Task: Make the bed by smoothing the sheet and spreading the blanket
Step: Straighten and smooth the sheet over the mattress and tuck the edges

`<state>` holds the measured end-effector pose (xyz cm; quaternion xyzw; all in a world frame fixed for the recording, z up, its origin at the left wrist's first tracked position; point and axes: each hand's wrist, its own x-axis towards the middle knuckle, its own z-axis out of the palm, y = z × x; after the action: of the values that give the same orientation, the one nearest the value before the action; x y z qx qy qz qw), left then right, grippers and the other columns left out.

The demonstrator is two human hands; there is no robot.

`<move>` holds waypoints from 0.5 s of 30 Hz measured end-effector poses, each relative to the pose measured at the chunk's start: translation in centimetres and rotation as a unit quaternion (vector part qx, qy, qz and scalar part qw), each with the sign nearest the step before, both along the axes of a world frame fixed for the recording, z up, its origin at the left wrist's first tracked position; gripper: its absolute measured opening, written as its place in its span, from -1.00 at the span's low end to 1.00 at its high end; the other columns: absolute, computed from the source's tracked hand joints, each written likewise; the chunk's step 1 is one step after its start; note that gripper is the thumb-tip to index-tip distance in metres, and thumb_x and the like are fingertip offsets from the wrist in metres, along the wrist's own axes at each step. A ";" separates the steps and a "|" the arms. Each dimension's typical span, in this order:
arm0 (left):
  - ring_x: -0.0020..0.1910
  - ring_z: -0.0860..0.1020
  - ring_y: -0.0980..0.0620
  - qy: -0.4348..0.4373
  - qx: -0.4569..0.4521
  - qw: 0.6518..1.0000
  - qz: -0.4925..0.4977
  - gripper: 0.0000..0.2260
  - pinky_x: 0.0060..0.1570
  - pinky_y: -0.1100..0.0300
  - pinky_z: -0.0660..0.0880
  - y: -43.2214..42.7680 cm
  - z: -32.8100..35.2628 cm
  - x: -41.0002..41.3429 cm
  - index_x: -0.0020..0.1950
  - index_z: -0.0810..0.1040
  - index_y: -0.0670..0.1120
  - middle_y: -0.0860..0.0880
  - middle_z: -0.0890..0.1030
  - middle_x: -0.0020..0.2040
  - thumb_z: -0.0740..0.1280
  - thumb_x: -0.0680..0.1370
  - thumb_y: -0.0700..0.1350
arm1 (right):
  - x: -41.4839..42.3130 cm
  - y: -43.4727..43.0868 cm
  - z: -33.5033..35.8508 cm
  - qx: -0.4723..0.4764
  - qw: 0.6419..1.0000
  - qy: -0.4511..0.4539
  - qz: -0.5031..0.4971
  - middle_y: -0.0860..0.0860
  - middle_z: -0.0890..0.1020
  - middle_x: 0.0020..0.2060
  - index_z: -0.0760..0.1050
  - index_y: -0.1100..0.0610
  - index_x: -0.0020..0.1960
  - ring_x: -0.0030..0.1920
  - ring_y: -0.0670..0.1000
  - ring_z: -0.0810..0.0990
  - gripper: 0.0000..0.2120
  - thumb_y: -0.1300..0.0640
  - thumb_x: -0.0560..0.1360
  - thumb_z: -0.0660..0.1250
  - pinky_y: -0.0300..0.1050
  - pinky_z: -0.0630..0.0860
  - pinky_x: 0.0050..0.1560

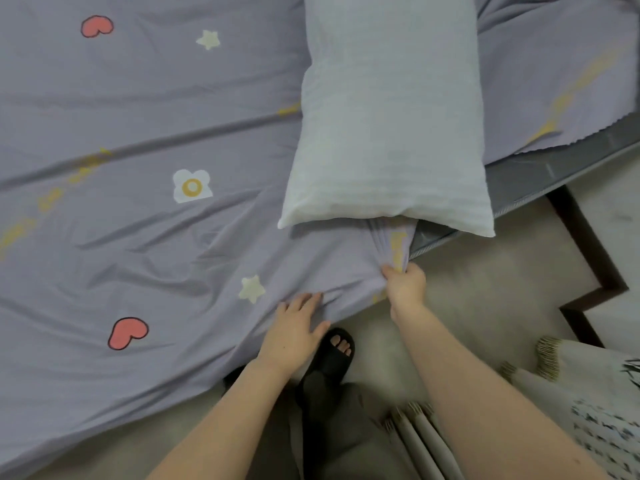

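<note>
A lavender sheet (138, 133) printed with hearts, stars and flowers covers the bed, creased in long folds. My right hand (405, 284) grips a bunched corner of the sheet at the mattress edge, just below the pillow. My left hand (294, 327) lies flat with spread fingers on the sheet at the bed's edge, a little left of the right hand. A pale blue-white pillow (384, 116) lies across the sheet, its end overhanging the edge. A fringed patterned blanket (595, 410) lies at the lower right on the floor side.
The grey mattress side (540, 174) shows bare at the right where the sheet is lifted off. Beige floor (467, 306) runs beside the bed, with a dark zigzag inlay (588, 271). My foot in a black sandal (334, 355) stands close to the bed.
</note>
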<state>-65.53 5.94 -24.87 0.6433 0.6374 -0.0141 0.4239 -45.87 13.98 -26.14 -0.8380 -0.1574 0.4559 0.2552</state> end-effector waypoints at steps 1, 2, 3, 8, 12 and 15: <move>0.35 0.26 -0.08 0.028 -0.006 0.999 -0.019 -0.50 0.39 0.08 0.23 0.3 -0.3 0.3 0.52 0.24 0.06 0.01 0.27 0.44 0.19 0.59 0.15 | 0.8 -1.1 -0.5 -0.017 1.000 -0.013 0.002 0.23 0.63 -0.04 0.52 0.23 -0.03 -0.04 0.20 0.60 -0.90 0.22 0.47 0.36 0.11 0.55 0.05; 0.31 0.26 -0.09 0.041 -0.012 0.999 -0.023 -0.51 0.37 0.06 0.25 0.5 -0.5 0.4 0.50 0.26 0.07 -0.01 0.28 0.40 0.19 0.59 0.15 | 1.6 -2.0 -1.0 -0.032 0.999 -0.010 0.010 0.24 0.62 -0.07 0.51 0.24 -0.06 -0.08 0.19 0.59 -0.91 0.23 0.47 0.36 0.09 0.54 0.00; 0.27 0.28 -0.09 0.042 -0.016 0.999 -0.013 -0.53 0.35 0.07 0.28 0.8 -0.7 0.5 0.49 0.29 0.08 -0.01 0.30 0.36 0.19 0.59 0.15 | 2.2 -2.6 -1.2 -0.047 0.999 0.006 0.016 0.23 0.59 -0.13 0.50 0.23 -0.09 -0.16 0.16 0.55 -0.93 0.23 0.47 0.36 0.02 0.51 -0.12; 0.13 0.50 -0.01 -0.038 -0.053 0.989 0.134 -0.72 0.18 0.19 0.35 3.2 -0.2 0.7 0.21 0.56 -0.02 -0.04 0.52 0.17 0.19 0.63 0.07 | 5.6 -0.6 0.0 0.051 0.992 -0.010 -0.112 0.09 0.49 -0.15 0.39 0.13 0.03 -0.33 -0.03 0.42 -0.91 0.22 0.56 0.28 -0.22 0.33 -0.36; 0.07 0.58 -0.10 -0.186 -0.033 0.893 0.408 -0.63 0.20 -0.08 0.47 7.8 2.7 1.5 0.29 0.44 -0.09 -0.04 0.56 0.10 0.11 0.64 0.11 | 8.6 5.4 4.0 0.171 0.976 0.013 -0.133 -0.09 0.51 -0.06 0.39 0.04 0.16 -0.18 -0.04 0.52 -0.82 0.02 0.65 0.08 -0.18 0.43 -0.25; 0.30 0.44 -0.05 -0.259 -0.021 0.824 0.503 -0.39 0.21 -0.18 0.47 12.8 4.6 2.2 0.56 0.01 0.14 0.01 0.24 0.48 0.16 0.58 0.20 | 9.7 10.0 6.1 0.161 0.973 0.121 -0.114 -0.13 0.59 0.07 0.41 -0.07 0.28 0.05 -0.01 0.57 -0.69 -0.15 0.60 0.16 -0.04 0.51 0.04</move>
<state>-63.35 18.75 -20.22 0.2046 0.7392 0.3549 0.5346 -36.12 23.96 -20.07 -0.7370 -0.0994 0.4906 0.4541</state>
